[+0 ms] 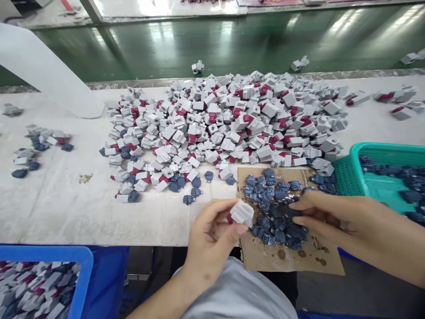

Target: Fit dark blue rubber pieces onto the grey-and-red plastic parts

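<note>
My left hand (212, 235) is closed, its thumb and fingers pinching a light grey plastic toy part (242, 212) with a maroon section near the fingertips. The part is held just above the left edge of a stained cardboard sheet (299, 261). A pile of small dark blue toy fists (265, 195) lies on that sheet. At the pile's right side is my right hand (318, 212), thumb and forefinger closed about a dark blue toy fist, which is partly hidden among the others.
A large heap of grey and maroon parts (212, 124) covers the middle of the white table (159, 230). A green basket (345, 173) of dark blue pieces stands at right, a blue bin (88, 274) of parts at lower left. A green belt (259, 44) runs behind.
</note>
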{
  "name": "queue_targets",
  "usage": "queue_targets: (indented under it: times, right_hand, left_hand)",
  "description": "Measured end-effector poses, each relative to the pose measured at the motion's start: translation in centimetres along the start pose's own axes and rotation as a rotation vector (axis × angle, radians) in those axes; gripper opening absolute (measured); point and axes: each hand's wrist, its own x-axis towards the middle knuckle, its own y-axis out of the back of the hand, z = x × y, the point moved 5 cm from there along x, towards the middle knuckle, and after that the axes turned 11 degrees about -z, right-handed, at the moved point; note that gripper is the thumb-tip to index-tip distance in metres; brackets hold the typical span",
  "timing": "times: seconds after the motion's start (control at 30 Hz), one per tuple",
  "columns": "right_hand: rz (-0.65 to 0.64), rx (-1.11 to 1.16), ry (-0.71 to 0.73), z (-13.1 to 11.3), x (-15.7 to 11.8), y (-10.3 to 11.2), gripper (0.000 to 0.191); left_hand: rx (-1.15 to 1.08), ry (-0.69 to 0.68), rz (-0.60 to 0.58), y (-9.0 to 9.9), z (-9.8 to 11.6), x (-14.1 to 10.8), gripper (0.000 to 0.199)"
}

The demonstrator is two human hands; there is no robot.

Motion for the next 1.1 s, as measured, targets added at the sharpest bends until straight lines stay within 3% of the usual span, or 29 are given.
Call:
queue_targets:
  times: [0.07,0.2,0.27,0.43,0.57,0.73,0.83,0.97,1.1]
  right_hand:
    - [0.069,0.135,-0.022,-0.3,-0.8,0.2,0.032]
    - [0.407,0.42,-0.174,-1.6,-2.9,-0.1,0.037]
    - [0.485,0.524,-0.245,-2.5,-3.4,-0.9,0.038]
    - [0.555,0.611,-0.232,-4.1,-3.1,-1.5,0.04]
    - [0.539,0.65,-0.169,-4.6,-2.5,-1.5,0.046]
    - [0.528,0.549,-0.069,-5.3,-2.5,-1.6,0.029]
    - [0.433,0.476,0.046,-5.6,-2.2,-1.7,0.019]
    - [0.296,0.348,0.116,-5.3,-1.7,-1.4,0.022]
    - [0.092,0.461,0.116,-5.1,-1.2,-2.2,0.023]
  left_hand:
    - [-0.283,0.19,-0.035,-1.2,-0.8,-0.1,0.024]
    - [-0.545,0.409,-0.007,-2.8,-1.6,-0.2,0.031]
    - [-0.577,0.428,0.003,-3.1,-1.6,0.0,0.033]
    - [-0.555,0.358,-0.016,-3.2,-1.4,0.0,0.034]
    - [-0.554,0.27,-0.065,-3.3,-1.0,-0.1,0.024]
    - [-0.49,0.237,-0.082,-3.2,-0.7,-0.1,0.023]
    - [-0.4,0.248,-0.067,-3.0,-0.8,-0.2,0.027]
    - [-0.253,0.225,-0.068,-2.7,-0.7,-0.5,0.03]
    - [-0.145,0.135,-0.114,-2.6,-0.5,-0.8,0.024]
